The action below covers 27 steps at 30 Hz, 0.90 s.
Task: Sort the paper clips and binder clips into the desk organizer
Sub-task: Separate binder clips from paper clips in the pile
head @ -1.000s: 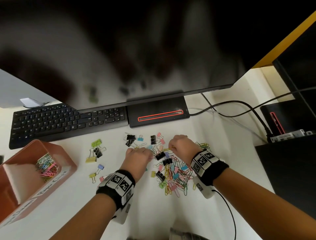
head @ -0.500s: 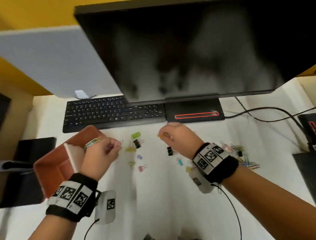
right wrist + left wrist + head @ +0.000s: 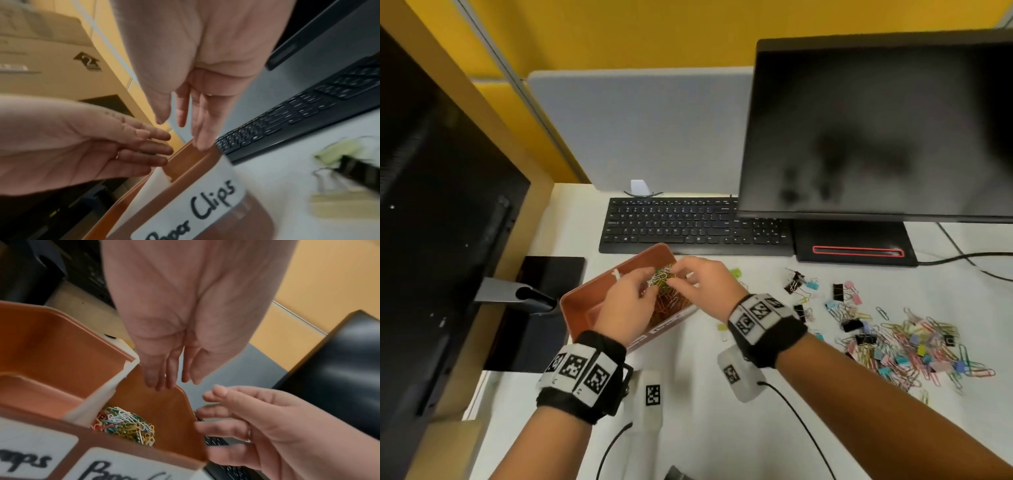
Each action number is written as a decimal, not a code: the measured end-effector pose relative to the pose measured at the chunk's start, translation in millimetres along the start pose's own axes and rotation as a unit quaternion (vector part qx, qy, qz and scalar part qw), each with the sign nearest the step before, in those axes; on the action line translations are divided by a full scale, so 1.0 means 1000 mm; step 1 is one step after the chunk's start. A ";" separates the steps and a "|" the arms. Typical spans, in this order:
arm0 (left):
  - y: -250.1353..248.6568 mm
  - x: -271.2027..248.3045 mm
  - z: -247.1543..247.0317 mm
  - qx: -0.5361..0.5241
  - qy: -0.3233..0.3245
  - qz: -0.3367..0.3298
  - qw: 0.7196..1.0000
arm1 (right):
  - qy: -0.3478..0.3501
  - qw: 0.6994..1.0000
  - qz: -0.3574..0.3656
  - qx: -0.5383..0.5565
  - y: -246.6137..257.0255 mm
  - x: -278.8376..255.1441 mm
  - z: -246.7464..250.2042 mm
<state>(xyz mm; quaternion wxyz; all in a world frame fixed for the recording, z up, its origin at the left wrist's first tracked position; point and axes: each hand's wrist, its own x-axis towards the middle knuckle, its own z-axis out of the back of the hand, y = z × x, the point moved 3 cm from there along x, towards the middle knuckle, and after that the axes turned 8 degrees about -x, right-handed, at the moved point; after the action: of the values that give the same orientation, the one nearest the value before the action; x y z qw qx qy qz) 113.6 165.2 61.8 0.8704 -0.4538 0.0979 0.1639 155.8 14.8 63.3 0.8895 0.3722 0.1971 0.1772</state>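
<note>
Both hands hover over the brown desk organizer [image 3: 582, 305] at the counter's [image 3: 722, 428] left. The left hand [image 3: 625, 308] and right hand [image 3: 705, 284] have fingers straight and loosely spread, holding nothing. Paper clips [image 3: 125, 425] fill the labelled compartment; mixed loose clips [image 3: 904, 339] lie well right.

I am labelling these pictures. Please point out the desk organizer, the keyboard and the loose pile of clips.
desk organizer [image 3: 571, 301]: head view, left rim.
keyboard [image 3: 671, 226]: head view, middle keys.
loose pile of clips [image 3: 904, 346]: head view, middle of heap.
</note>
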 end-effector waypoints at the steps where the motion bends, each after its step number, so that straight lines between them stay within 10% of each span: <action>1: -0.008 -0.005 -0.004 -0.016 0.004 -0.027 0.999 | -0.012 1.000 0.001 0.011 -0.009 -0.010 0.009; 11: -0.067 -0.019 -0.145 -0.015 0.172 -0.091 0.981 | -0.099 0.952 -0.251 -0.143 -0.205 -0.132 0.110; 17: -0.076 -0.016 -0.232 0.071 0.184 -0.046 0.979 | 0.026 0.950 -0.235 -0.206 -0.233 -0.134 0.100; 27: -0.070 -0.006 -0.261 0.097 0.120 -0.040 0.987 | -0.061 0.978 -0.160 -0.117 -0.248 -0.150 0.123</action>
<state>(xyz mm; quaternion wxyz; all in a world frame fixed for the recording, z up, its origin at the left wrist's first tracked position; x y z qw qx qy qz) 128.6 -88.0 -31.9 0.8981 -0.3870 0.1991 0.0628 128.1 -291.2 -6.3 0.9541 0.2392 0.1771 0.0317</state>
